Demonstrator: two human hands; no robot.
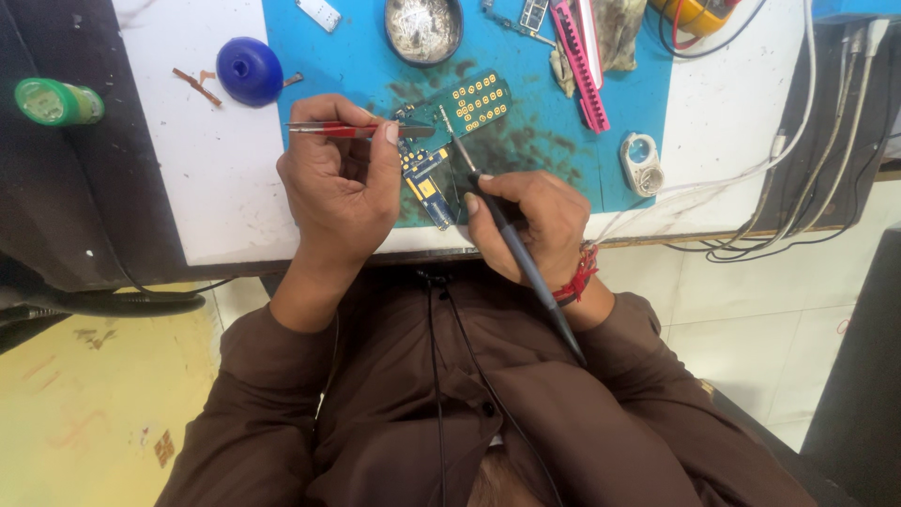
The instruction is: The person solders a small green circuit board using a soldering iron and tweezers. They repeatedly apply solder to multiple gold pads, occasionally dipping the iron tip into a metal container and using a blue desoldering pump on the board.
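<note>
Head view: the fingers of the left hand [340, 188] are closed around red-handled tweezers [352, 130], whose tips are laid toward 3 o'clock onto the upper end of a small green circuit board [449, 141]. The fingers of the right hand [533, 221] are closed in a pen grip around a dark soldering iron [516, 249], its tip aimed toward 11 o'clock and set at or just above the board's middle; actual contact cannot be told. The board lies tilted on a stained blue work mat [526, 160], touching both hands, with its gold-padded keypad half at 1 o'clock and a blue-and-yellow section at 6 o'clock near the edge of the white table [211, 178]. The step in hand is judged to be fine solder work on a part steadied by the tweezers; steadiness of both hands and a light, brief touch of the tip appear to be called for next, so that neighbouring pads are not bridged. Farther out, a round metal tin [423, 28] sits at 12 o'clock from the board, a pink tool [579, 66] at 1 o'clock, a small round magnifier [642, 161] at 3 o'clock, a blue dome-shaped cap [249, 69] at 10 o'clock, and a green bottle [56, 101] well apart at 9 o'clock. White cables [770, 169] trail off at the right.
</note>
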